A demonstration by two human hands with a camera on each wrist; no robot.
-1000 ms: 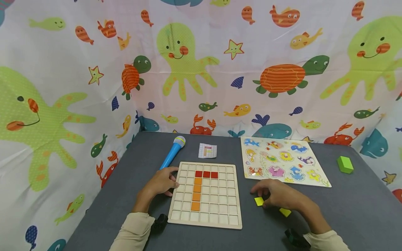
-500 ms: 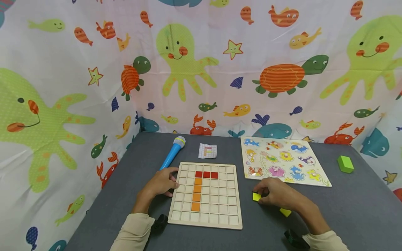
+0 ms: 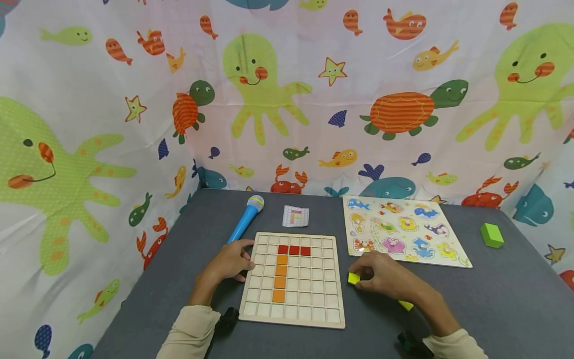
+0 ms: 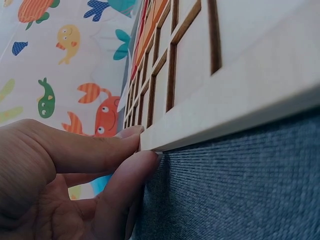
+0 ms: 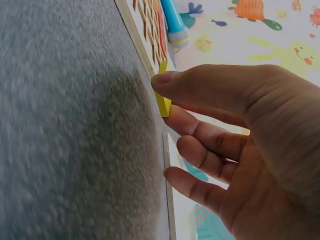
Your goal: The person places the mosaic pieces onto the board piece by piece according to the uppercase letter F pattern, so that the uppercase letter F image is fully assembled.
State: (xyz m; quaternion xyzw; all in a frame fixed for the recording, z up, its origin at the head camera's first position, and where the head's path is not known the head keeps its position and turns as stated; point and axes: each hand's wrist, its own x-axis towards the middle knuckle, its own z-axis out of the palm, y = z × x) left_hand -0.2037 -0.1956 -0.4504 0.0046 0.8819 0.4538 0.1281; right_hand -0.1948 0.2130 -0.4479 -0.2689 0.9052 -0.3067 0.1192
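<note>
In the head view a wooden grid board (image 3: pixel 309 299) lies on the table, with a row of 3 red tiles (image 3: pixel 293 250) near its far side and a column of several orange tiles (image 3: pixel 280 282) below. My left hand (image 3: pixel 228 262) is at the board's left edge; in the left wrist view its thumb and finger pinch the wooden rim (image 4: pixel 200 132). My right hand (image 3: pixel 387 276), between the grid board and the picture puzzle, pinches a yellow square tile (image 5: pixel 164 102) between thumb and forefinger, the other fingers loosely bent. Another yellow tile (image 3: pixel 406 305) lies partly hidden under the right forearm.
Behind the grid board lie a small printed grid card (image 3: pixel 296 216) and a blue toy microphone (image 3: pixel 245 222). A sea-animal peg puzzle (image 3: pixel 405 229) sits at the back right, beside a green block (image 3: pixel 492 235). A patterned curtain (image 3: pixel 314 144) encloses the table's far side and ends.
My right hand has taken up the yellow tile and moved left with it, toward the grid board. My left hand stays at the board's edge.
</note>
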